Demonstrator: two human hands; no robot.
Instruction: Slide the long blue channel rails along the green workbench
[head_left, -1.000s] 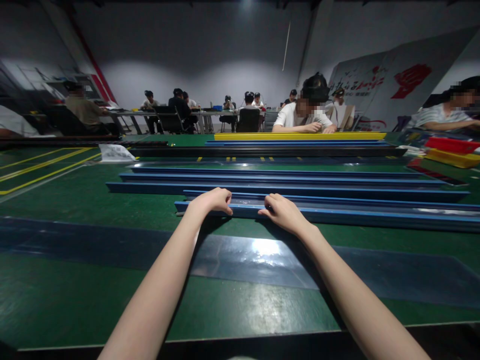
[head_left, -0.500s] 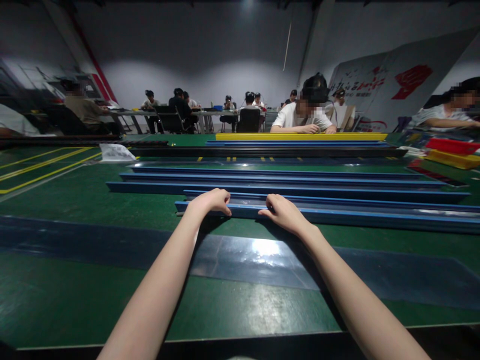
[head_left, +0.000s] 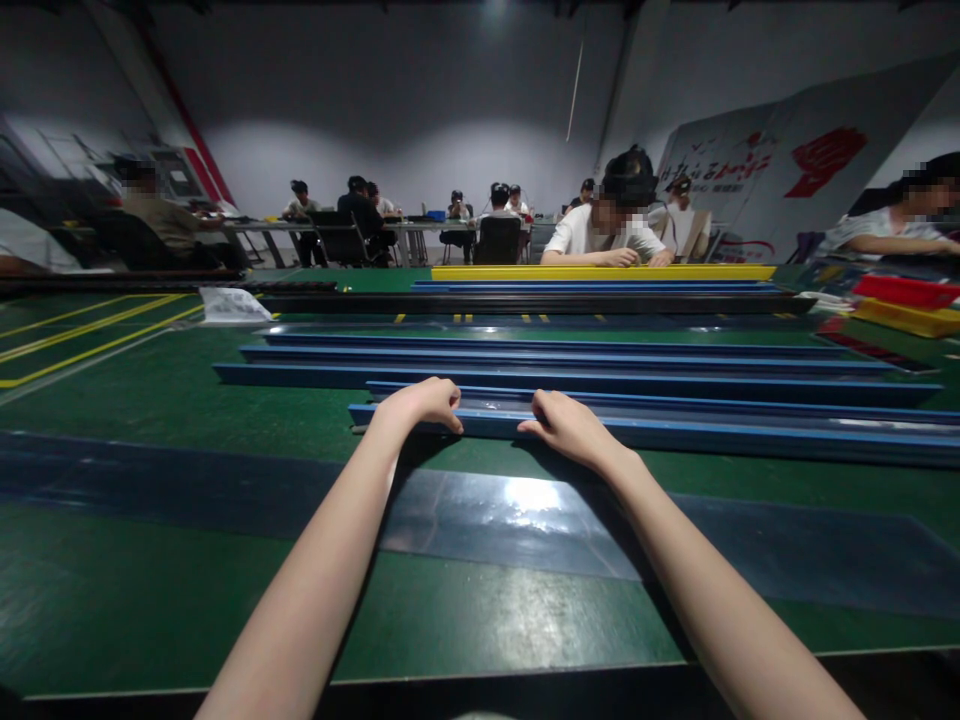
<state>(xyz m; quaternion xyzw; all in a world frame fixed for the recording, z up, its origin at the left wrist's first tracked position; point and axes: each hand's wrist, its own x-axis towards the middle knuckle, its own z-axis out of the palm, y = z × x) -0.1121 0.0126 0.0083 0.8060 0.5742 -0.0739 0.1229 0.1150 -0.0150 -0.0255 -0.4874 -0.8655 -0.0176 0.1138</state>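
Observation:
A long blue channel strip (head_left: 720, 438) with raised side walls lies across the green table, its left end near my left wrist. My left hand (head_left: 426, 402) grips its near wall close to that end, thumb on the front and fingers curled over into the channel. A short way to the right, my right hand (head_left: 564, 422) pinches the same wall in the same way. The fingertips inside the channel are partly hidden. Just beyond lie more blue channel strips (head_left: 525, 377), side by side and roughly parallel.
A clear plastic sheet (head_left: 480, 515) lies flat between me and the strip. Farther back are a black bar (head_left: 525, 303), a yellow strip (head_left: 600, 272) and a crumpled plastic bag (head_left: 234, 306). Red and yellow trays (head_left: 907, 305) stand at right. A person (head_left: 611, 225) works opposite.
Both hands hold nearly the same places on the blue channel strip. Its left end appears shifted very slightly to the left.

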